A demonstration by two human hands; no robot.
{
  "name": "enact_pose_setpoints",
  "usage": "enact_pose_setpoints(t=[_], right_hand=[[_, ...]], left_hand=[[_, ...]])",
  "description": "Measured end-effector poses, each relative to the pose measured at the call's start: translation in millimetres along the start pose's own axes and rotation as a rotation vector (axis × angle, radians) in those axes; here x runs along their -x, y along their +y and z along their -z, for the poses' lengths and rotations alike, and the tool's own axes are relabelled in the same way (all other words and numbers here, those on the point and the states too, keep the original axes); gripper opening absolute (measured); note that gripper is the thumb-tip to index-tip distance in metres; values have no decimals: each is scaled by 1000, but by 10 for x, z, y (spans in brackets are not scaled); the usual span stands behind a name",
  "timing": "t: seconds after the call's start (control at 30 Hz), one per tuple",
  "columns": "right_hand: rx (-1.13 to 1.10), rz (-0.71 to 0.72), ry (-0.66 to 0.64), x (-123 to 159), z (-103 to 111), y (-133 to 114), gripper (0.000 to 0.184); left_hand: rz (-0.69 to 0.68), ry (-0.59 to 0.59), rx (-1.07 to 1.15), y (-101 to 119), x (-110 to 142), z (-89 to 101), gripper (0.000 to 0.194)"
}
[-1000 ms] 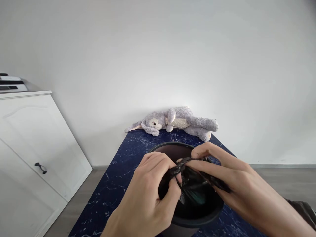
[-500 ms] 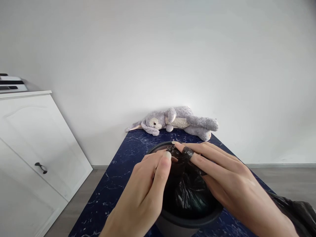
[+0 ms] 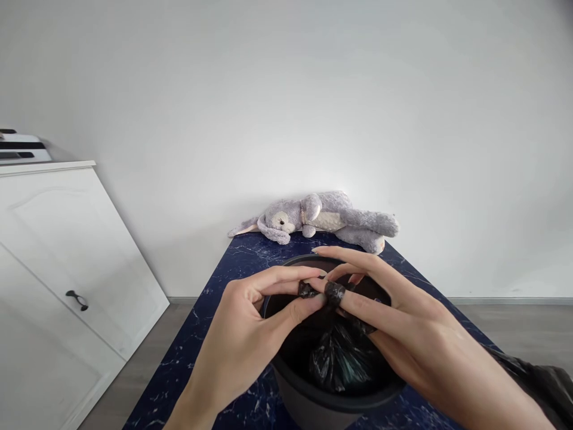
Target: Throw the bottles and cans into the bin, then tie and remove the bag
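Note:
A black plastic bag point(image 3: 342, 358) sits inside a dark grey bin point(image 3: 308, 403), its neck gathered and twisted upward. My left hand point(image 3: 259, 316) pinches a bit of the bag's top between thumb and fingers. My right hand point(image 3: 394, 310) has a loop of the bag wrapped round its index finger, and its other fingers reach over the bin's far side. Both sets of fingertips meet above the bin's mouth. The underside of my right hand's grip and the lower part of the bag are hidden.
The bin stands on a dark blue marbled table point(image 3: 201, 322). A grey plush rabbit point(image 3: 324, 218) lies on its side at the far edge, against the white wall. Left stands a white cabinet point(image 3: 58, 251). More black plastic point(image 3: 537, 376) lies at the lower right.
My left hand has turned, its fingers now stretched toward the right fingertips with the thumb pinching below. The right index and thumb have shifted slightly, and the knuckles have lifted.

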State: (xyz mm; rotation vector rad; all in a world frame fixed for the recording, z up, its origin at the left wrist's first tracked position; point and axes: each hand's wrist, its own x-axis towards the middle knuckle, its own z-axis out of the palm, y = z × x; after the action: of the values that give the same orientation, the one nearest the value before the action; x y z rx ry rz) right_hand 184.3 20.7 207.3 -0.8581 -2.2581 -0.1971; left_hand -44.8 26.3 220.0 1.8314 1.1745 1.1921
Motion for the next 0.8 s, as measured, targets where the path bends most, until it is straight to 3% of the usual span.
enact_pose_setpoints(t=[0.23, 0.4, 0.53, 0.8], right_hand=[[-46, -16, -33, 10, 17, 22, 44], [-60, -38, -58, 28, 15, 49, 41], [-65, -19, -42, 17, 4, 77, 41], [-63, -5, -81, 92, 66, 150, 47]], left_hand=[[-156, 120, -30, -33, -11, -56, 9], [-315, 232, -147, -63, -18, -75, 7], [-391, 234, -223, -97, -35, -32, 7], [-281, 244, -265, -80, -113, 26, 13]])
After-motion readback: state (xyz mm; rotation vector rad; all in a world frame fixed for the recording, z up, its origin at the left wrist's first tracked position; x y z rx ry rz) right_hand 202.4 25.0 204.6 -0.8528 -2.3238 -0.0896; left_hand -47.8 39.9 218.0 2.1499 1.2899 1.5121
